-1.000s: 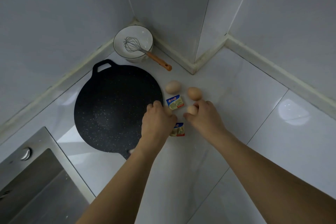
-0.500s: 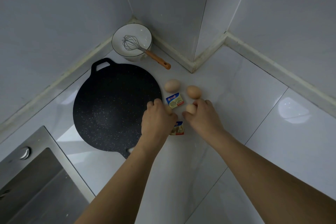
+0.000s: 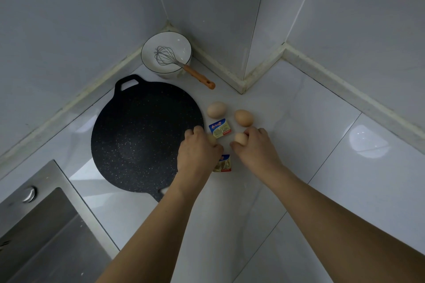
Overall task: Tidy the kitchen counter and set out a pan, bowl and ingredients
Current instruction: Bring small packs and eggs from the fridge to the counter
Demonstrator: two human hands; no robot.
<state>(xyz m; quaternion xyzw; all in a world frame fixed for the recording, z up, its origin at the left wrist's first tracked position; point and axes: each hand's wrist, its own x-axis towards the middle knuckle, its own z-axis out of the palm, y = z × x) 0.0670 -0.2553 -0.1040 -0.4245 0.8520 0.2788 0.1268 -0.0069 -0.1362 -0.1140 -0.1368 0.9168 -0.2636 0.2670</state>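
The white bench [image 3: 322, 122] fills the view, with a steel sink [image 3: 34, 236] sunk into it at about 8 o'clock. Next in size, a round black speckled pan [image 3: 142, 135] lies flat at about 10 o'clock of the hands, its loop handle toward the wall. In the corner at 12 o'clock stands a white bowl [image 3: 151, 53] holding a wire whisk [image 3: 166, 56], whose orange handle leans out over the rim toward 4 o'clock. The left hand [image 3: 197, 154] sits at the pan's 3 o'clock edge, fingers curled over a pale egg [image 3: 212, 139] that is mostly hidden. The right hand [image 3: 257, 149], just beside it, pinches a second egg [image 3: 241, 138] between thumb and fingers. Two more eggs rest on the bench at 12 o'clock of the hands, a paler one [image 3: 216, 109] and a browner one [image 3: 243, 117]. One butter packet [image 3: 220, 128] lies between them and the hands; another [image 3: 223, 163] lies between the wrists, partly covered.
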